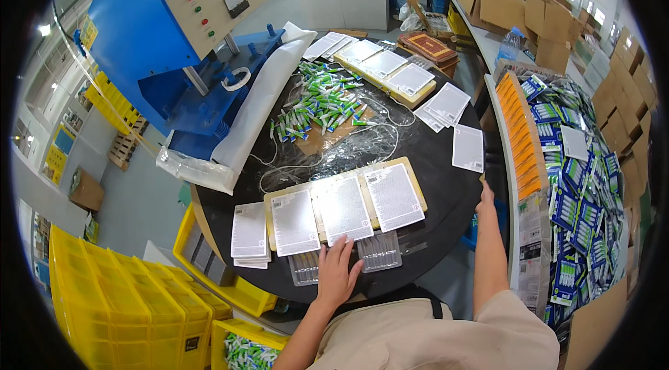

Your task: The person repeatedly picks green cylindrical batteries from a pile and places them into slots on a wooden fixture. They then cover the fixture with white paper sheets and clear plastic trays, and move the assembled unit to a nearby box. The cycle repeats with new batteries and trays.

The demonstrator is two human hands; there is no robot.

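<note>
1. Cards (345, 211) lie in a row on a tan tray (416, 184) at the near edge of the round black table (446, 189).
2. Left hand (336, 274) rests flat, fingers spread, touching the middle card's lower edge and gripping nothing.
3. Right hand (485, 197) sits at the table's right rim; I cannot tell whether it grips anything.
4. A sideways nudge could skew the cards off the clear blisters (378, 252) beneath.

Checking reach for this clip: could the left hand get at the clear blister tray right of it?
Probably yes: the left hand lies flat beside the clear blister tray, with nothing between them.
</note>
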